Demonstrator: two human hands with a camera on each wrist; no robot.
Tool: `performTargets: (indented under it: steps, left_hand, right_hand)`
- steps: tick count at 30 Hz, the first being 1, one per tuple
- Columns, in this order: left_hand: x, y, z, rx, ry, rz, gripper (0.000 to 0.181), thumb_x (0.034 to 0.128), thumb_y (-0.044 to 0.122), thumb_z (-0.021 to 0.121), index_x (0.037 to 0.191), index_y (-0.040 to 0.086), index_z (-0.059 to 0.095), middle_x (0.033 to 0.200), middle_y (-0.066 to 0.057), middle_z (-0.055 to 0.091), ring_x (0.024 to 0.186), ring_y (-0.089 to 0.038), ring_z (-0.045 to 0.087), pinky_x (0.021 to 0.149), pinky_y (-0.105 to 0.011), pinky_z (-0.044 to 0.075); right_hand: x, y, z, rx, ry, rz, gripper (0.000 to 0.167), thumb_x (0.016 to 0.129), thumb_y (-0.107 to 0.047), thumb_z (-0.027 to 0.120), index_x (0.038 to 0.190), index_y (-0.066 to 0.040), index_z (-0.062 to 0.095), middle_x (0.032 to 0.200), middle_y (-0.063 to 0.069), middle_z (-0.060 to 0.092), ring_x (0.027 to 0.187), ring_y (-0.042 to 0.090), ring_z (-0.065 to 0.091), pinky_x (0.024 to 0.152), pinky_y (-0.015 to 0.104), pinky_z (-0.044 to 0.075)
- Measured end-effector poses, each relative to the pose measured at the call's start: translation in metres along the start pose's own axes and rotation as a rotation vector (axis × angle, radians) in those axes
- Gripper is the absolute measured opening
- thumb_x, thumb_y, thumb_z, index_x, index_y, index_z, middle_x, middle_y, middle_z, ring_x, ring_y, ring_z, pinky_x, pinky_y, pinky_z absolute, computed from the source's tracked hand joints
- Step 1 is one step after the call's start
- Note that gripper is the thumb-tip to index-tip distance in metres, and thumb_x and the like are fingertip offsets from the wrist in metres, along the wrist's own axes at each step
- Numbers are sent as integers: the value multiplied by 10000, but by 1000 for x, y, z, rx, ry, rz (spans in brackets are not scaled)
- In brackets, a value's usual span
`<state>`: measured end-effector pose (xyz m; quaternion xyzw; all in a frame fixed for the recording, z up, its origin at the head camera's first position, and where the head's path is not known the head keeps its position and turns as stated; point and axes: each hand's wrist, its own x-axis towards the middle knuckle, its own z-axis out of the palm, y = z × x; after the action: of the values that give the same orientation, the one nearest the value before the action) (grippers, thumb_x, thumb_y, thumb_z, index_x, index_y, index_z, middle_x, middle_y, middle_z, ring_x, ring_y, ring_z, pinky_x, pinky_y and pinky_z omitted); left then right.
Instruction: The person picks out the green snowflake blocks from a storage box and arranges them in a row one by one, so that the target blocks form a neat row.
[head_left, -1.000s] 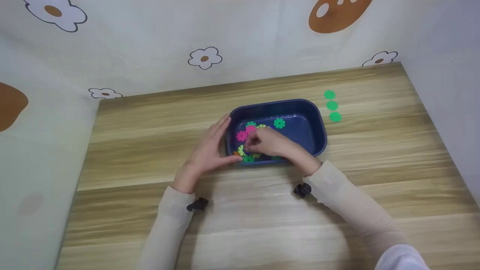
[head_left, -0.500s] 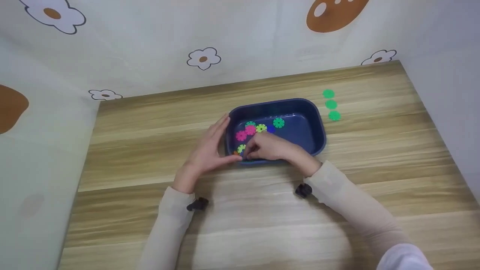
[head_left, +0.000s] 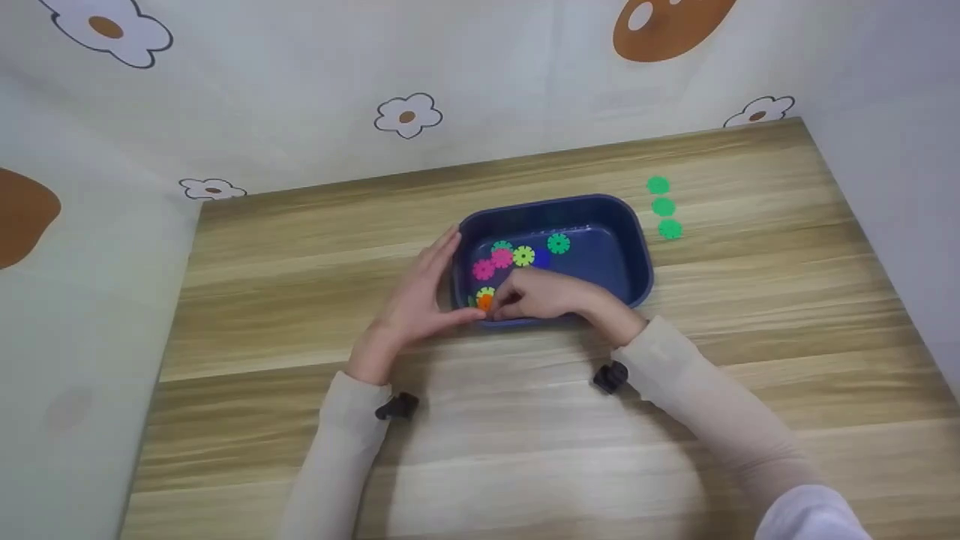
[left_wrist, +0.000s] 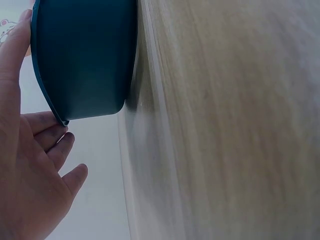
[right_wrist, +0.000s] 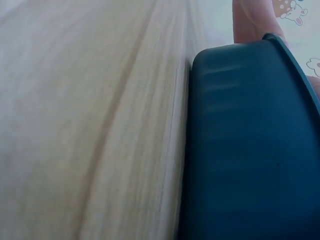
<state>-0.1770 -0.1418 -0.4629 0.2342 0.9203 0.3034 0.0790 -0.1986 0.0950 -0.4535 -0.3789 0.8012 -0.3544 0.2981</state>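
In a dark blue tray [head_left: 551, 206] lie small notched discs: pink [head_left: 484, 269], yellow [head_left: 523, 256], green [head_left: 558, 244], blue [head_left: 541, 258] and orange [head_left: 486, 301]. My left hand [head_left: 412, 300] rests on the tray's left end, thumb at the near rim and fingers along the left rim; the left wrist view shows that hand [left_wrist: 35, 165] with its fingers extended. Bent fingers of my right hand [head_left: 540, 292] reach into the near-left part, beside the orange disc. Whether they pinch a disc is hidden. In the right wrist view the tray's outer wall [right_wrist: 250, 145] blocks this hand.
Three green discs [head_left: 663, 206] lie in a column on the wooden table [head_left: 300, 300], right of the tray. Behind the table hangs a pale wall covering [head_left: 495, 90] printed with flowers and brown shapes.
My right hand has shifted slightly toward the near rim, uncovering the yellow and blue discs. The orange disc has come into fuller view over a yellow one. My left hand has stayed on the tray.
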Motion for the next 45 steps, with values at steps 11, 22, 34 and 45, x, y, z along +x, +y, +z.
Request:
performTargets:
  steps: [11, 22, 34, 45]
  left_hand:
    - [-1, 1, 0, 14, 2, -18, 1146, 750, 691, 734, 1612, 194, 167, 1695, 54, 121, 1557, -228, 185, 1256, -480, 239]
    - [-1, 2, 0, 10, -5, -42, 1138, 752, 648, 765, 1613, 223, 155, 1695, 59, 118, 1558, -221, 179, 1260, -478, 229]
    - [0, 0, 1, 6, 10, -12, 1150, 741, 558, 822, 1609, 166, 177, 1695, 18, 136, 1555, -243, 189, 1268, -469, 214]
    - [-2, -3, 0, 8, 5, 28, 932, 910, 485, 681, 1615, 191, 147, 1698, 23, 112, 1559, -241, 173, 1275, -485, 178]
  right_hand:
    - [-4, 3, -7, 184, -37, 83, 244, 957, -257, 643, 1041, -82, 790, 750, -55, 661, 633, 62, 467, 600, 195, 379]
    - [-10, 2, -11, 303, -81, 107, 267, 880, -195, 762, 1101, -46, 761, 1053, 117, 771, 851, 60, 680, 832, 219, 567]
    - [-17, 2, -21, 331, 8, 114, 210, 954, -154, 664, 1050, 15, 744, 912, 54, 753, 765, 57, 635, 775, 228, 568]
    - [-24, 3, -33, 312, 194, 127, 203, 963, -153, 652, 1020, 20, 742, 909, 132, 734, 729, 77, 634, 709, 232, 592]
